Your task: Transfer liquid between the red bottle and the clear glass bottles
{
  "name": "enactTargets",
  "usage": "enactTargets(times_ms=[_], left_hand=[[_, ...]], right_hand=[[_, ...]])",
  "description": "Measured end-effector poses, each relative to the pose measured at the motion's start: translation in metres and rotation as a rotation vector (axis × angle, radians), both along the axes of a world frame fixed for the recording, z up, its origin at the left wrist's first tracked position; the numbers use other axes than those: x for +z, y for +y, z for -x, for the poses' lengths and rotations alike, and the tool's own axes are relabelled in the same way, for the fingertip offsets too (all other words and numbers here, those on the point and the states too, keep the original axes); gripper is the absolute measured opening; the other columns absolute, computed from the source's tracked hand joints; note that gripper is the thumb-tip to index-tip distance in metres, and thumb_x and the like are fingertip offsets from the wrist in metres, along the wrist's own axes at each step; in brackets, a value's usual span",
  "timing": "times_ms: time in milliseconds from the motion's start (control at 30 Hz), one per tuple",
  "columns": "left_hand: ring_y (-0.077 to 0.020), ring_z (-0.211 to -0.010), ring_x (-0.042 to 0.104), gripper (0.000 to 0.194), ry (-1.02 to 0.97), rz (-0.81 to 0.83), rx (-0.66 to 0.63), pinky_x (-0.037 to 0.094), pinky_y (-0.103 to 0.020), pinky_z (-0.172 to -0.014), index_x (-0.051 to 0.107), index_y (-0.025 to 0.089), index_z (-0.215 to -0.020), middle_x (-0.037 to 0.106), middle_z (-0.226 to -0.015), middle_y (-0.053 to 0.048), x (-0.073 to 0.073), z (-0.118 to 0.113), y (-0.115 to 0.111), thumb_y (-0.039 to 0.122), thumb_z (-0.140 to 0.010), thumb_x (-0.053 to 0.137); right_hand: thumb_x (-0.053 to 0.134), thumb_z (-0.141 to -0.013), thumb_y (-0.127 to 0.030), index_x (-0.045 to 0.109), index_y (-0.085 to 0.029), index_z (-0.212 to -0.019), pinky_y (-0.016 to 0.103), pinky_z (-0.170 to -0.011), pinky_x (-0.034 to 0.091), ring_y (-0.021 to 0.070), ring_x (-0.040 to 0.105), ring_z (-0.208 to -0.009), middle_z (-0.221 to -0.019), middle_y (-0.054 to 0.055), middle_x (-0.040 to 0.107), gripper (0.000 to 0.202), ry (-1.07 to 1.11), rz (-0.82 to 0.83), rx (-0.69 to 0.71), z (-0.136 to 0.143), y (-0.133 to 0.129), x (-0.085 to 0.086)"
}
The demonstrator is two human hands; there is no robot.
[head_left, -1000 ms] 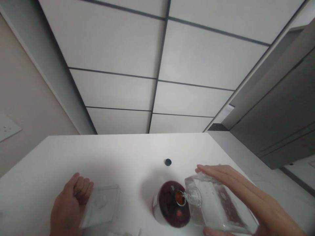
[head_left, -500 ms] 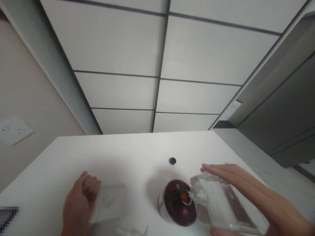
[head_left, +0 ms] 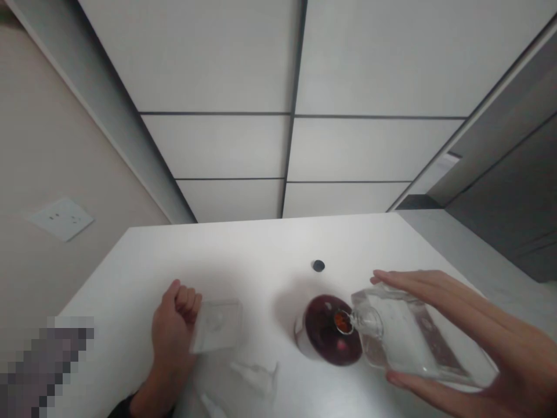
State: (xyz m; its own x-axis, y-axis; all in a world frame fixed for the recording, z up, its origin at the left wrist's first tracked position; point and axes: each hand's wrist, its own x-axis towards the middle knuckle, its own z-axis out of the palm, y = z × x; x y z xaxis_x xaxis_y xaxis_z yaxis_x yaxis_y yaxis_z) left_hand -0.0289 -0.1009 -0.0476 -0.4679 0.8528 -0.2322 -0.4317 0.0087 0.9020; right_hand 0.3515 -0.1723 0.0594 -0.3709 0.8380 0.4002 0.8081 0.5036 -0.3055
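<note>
Our right hand (head_left: pixel 522 360) grips a tilted clear bottle (head_left: pixel 418 334) from both sides, its neck at the mouth of a dark red bottle (head_left: pixel 315 337) — touching or just above, we can't tell. It's likely stiff, slick, breakable glass, best held round its broad body. Our left hand (head_left: pixel 172 322) curls beside a clear square box (head_left: pixel 217 326), hold unclear. Between box and red bottle there's room — the white table (head_left: pixel 243 249) ends well beyond.

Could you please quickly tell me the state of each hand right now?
Left hand: curled closed beside the clear box; contact cannot be told.
Right hand: holding the clear bottle, tilted, between thumb and fingers.
</note>
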Motion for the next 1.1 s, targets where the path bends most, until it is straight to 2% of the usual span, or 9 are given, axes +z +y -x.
enactTargets(times_ms=[67,167,433,567,733,933,1100], left_hand=[[-0.0117,-0.050,0.016,0.070,0.011,0.004,-0.007,0.026,-0.028,-0.043,0.028,0.023,-0.051,0.021,-0.052,0.008,0.002,0.000,-0.001,0.046,-0.079,0.088],[-0.0121,-0.050,0.017,0.070,0.022,0.009,-0.025,0.024,-0.030,-0.044,0.028,0.023,-0.051,0.020,-0.052,0.007,0.006,-0.002,-0.001,0.046,-0.081,0.087],[-0.0122,-0.047,0.018,0.065,0.025,-0.014,-0.014,0.023,-0.031,-0.045,0.030,0.023,-0.050,0.021,-0.051,0.006,0.013,-0.008,0.000,0.035,-0.095,0.075],[-0.0116,-0.048,0.018,0.063,0.014,-0.003,-0.015,0.025,-0.029,-0.045,0.029,0.022,-0.052,0.022,-0.051,0.007,0.015,-0.009,-0.001,0.030,-0.101,0.067],[-0.0111,-0.049,0.016,0.059,-0.012,0.002,0.006,0.024,-0.028,-0.045,0.028,0.022,-0.054,0.021,-0.052,0.008,0.016,-0.012,-0.002,0.021,-0.107,0.055],[-0.0117,-0.049,0.016,0.058,-0.034,0.002,0.035,0.023,-0.029,-0.045,0.028,0.022,-0.054,0.022,-0.051,0.007,0.017,-0.014,-0.001,0.017,-0.106,0.052],[-0.0119,-0.049,0.016,0.059,-0.025,-0.005,0.004,0.024,-0.028,-0.045,0.028,0.022,-0.055,0.022,-0.052,0.007,0.013,-0.011,-0.002,0.020,-0.107,0.054]], right_hand=[[0.069,-0.101,-0.059,0.049,-0.037,-0.156,0.029,-0.068,0.070,0.0319,0.078,-0.115,-0.137,0.007,0.072,0.063,0.007,0.028,-0.006,0.003,0.003,0.004],[0.067,-0.101,-0.063,0.051,-0.037,-0.154,0.030,-0.071,0.070,0.0308,0.078,-0.114,-0.135,0.006,0.072,0.061,0.010,0.043,0.003,0.007,0.006,0.011],[0.072,-0.102,-0.053,0.050,-0.040,-0.154,0.030,-0.068,0.067,0.0289,0.077,-0.115,-0.136,0.004,0.072,0.058,0.014,0.108,0.034,0.011,0.005,0.027],[0.071,-0.102,-0.057,0.051,-0.038,-0.153,0.033,-0.074,0.068,0.0314,0.076,-0.117,-0.137,0.006,0.072,0.058,0.020,0.097,0.029,0.012,0.005,0.030],[0.067,-0.105,-0.055,0.050,-0.035,-0.153,0.032,-0.069,0.068,0.0314,0.077,-0.116,-0.136,0.008,0.072,0.054,-0.016,0.073,0.041,0.014,0.005,0.033],[0.070,-0.105,-0.051,0.048,-0.036,-0.154,0.028,-0.064,0.067,0.0290,0.076,-0.117,-0.137,0.008,0.071,0.056,-0.023,0.095,0.056,0.015,0.007,0.036],[0.064,-0.108,-0.051,0.048,-0.034,-0.154,0.028,-0.074,0.068,0.0261,0.075,-0.119,-0.136,0.008,0.071,0.051,-0.049,0.068,0.065,0.018,0.008,0.039]])
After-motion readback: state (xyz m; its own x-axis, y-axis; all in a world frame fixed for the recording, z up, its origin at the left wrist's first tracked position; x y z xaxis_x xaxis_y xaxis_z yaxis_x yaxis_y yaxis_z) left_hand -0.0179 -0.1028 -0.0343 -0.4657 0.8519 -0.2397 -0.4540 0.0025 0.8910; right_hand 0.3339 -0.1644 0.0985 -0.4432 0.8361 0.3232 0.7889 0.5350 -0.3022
